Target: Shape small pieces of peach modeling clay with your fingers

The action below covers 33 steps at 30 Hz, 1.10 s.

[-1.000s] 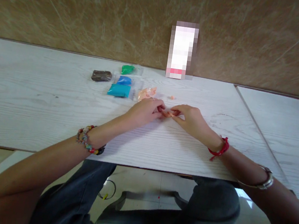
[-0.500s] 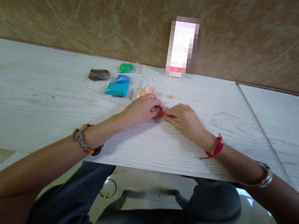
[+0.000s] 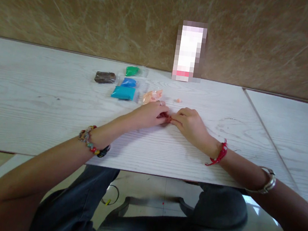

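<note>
Head view: the left hand (image 3: 150, 114) and right hand (image 3: 192, 123) pinch a small orange piece (image 3: 169, 120) between their fingertips, near a peach packet (image 3: 151, 96) — a hard tug could tear it, a loose pinch drop it.

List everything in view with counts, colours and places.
table: 1, white, centre
wall: 1, brown, behind table
pixelated panel: 1, mostly white, far edge
packets: 4, brown, green, blue, turquoise, left of centre
peach packet: 1, peach, right of those
small lump: 1, peach, right of that
pinched piece: 1, orange, image centre
cable: 1, dark, under table
floor: 1, pale, below table
bracelets: several, multicoloured left, red and silver right
trousers: 1, dark grey, lap
left hand: 1, bare, at piece
right hand: 1, pinching piece
</note>
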Each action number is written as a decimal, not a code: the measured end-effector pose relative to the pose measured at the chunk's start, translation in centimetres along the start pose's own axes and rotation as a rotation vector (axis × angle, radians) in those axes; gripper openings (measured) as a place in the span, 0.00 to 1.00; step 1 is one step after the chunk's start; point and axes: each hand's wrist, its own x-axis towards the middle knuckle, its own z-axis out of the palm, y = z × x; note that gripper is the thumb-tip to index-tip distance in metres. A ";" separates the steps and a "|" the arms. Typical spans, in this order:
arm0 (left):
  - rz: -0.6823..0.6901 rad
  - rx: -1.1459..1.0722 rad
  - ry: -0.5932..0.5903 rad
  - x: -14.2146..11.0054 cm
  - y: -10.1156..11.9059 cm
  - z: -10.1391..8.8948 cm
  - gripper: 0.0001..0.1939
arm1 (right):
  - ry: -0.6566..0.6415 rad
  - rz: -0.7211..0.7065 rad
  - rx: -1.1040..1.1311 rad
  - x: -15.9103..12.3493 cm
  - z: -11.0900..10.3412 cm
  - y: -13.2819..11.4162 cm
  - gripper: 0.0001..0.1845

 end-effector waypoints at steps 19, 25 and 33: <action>-0.004 -0.101 -0.010 -0.6 0.1 -0.6 0.06 | 0.001 -0.189 -0.207 -1.2 -0.6 -0.9 0.16; -0.026 -0.077 0.009 -0.7 0.1 -1.0 0.06 | -0.051 -0.181 -0.205 -1.5 -1.1 -1.2 0.19; -0.056 -0.173 -0.018 -0.9 -0.9 -2.1 0.10 | -0.097 -0.183 -0.136 -2.1 -1.6 -1.7 0.20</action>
